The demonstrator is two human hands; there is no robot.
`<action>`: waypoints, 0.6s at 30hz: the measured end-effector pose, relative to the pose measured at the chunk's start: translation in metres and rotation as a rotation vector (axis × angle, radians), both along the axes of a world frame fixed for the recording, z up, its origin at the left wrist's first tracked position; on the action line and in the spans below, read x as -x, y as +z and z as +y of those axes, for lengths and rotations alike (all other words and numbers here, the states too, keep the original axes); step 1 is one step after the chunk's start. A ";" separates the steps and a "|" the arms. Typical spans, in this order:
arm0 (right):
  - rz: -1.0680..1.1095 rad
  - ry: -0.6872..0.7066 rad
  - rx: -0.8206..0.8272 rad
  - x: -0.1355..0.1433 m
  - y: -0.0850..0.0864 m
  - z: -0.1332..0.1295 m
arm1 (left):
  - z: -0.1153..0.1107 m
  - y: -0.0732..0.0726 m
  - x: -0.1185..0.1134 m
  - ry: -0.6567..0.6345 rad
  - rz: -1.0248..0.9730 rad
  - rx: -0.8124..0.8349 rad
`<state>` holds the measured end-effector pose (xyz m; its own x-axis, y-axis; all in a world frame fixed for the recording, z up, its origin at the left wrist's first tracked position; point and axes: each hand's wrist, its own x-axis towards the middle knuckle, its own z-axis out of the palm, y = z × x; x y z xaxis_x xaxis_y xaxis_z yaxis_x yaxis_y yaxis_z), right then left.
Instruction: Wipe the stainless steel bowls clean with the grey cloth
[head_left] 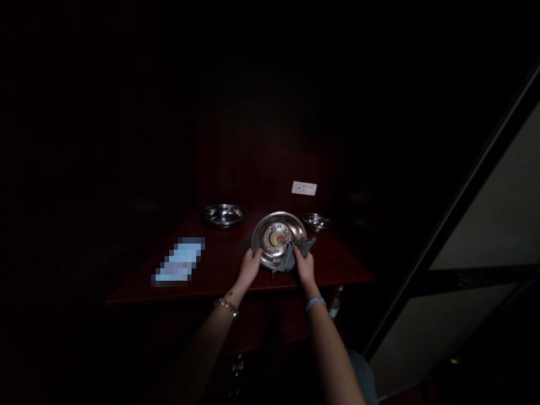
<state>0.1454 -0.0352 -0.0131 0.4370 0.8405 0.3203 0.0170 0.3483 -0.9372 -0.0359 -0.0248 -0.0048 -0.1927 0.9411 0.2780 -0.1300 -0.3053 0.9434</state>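
Note:
A shiny steel plate (275,225) with a raised rim and a yellow and red sticker at its centre is tilted toward me. My left hand (250,269) is closed on its lower left rim, thumb on the inside. At the lower right, my right hand (304,265) grips a grey cloth (287,260) and presses it against the plate's inner face. The fingers behind the plate are hidden. Behind it to the left stands a steel bowl (224,216), and a smaller steel bowl (316,223) sits to the right.
All this is at a dark red wooden desk (143,292). A blurred-out pale blue rectangle (179,261) lies at the left. On the back panel is a white socket plate (304,188). Below the desk's right edge a bottle (336,304) shows. The surroundings are very dark.

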 end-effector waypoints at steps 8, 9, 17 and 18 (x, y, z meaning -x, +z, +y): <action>-0.030 0.023 0.005 0.000 0.000 0.000 | 0.006 -0.004 0.000 -0.029 -0.010 -0.008; -0.033 0.018 0.005 -0.001 0.000 0.001 | 0.007 -0.006 0.000 -0.036 0.006 -0.020; -0.019 0.003 -0.010 -0.002 -0.004 0.005 | 0.006 -0.009 0.002 -0.009 0.097 -0.092; -0.017 0.007 -0.011 -0.002 -0.004 0.005 | 0.005 -0.008 0.002 -0.007 0.101 -0.090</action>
